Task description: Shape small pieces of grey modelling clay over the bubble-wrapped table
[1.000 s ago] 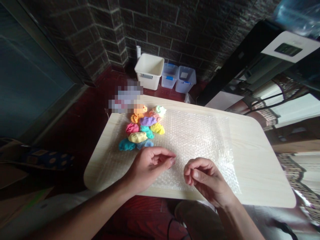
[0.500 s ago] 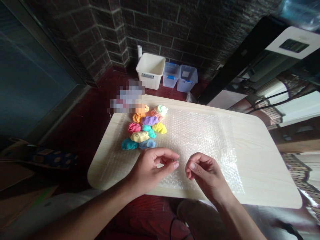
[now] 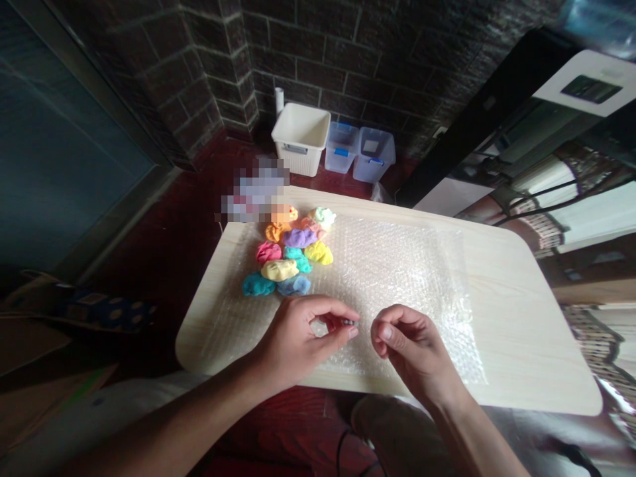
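Note:
My left hand is above the near part of the bubble wrap, thumb and fingers pinched around a small dark grey piece too small to name. Across a narrow gap, my right hand has its fingers curled in and the thumb against them; whatever they hold, if anything, is hidden. Beyond my left hand lie several soft, crumpled lumps like modelling clay, among them a pale yellow lump, a teal lump, a grey-blue lump, a purple lump and a bright yellow lump.
Bubble wrap covers much of the pale wooden table. Past its far edge, a cream bin and two clear boxes, one being a clear box, stand by the brick wall. A blurred patch hides the table's far left corner.
The small grey piece shows more plainly between my left fingertips. Both hands have stayed nearly in place, and the view has shifted very slightly.

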Demonstrator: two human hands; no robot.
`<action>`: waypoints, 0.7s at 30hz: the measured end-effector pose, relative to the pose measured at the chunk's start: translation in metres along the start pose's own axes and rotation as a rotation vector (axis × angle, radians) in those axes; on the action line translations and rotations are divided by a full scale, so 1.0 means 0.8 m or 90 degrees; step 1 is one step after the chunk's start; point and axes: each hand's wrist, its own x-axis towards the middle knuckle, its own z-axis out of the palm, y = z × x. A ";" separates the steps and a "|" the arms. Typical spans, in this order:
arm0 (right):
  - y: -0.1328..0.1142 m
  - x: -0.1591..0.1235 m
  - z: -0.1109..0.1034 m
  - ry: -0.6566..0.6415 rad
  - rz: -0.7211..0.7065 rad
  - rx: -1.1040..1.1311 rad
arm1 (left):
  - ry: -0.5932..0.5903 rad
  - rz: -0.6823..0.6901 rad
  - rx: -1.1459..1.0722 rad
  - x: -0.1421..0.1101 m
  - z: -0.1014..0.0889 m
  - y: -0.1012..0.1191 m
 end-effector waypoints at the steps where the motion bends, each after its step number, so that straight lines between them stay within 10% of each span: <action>1: 0.000 0.000 0.000 0.003 -0.012 0.000 | -0.002 0.001 -0.001 0.000 0.000 -0.001; 21: 0.004 -0.003 -0.002 -0.021 -0.002 -0.050 | -0.014 0.066 0.002 0.000 -0.001 0.002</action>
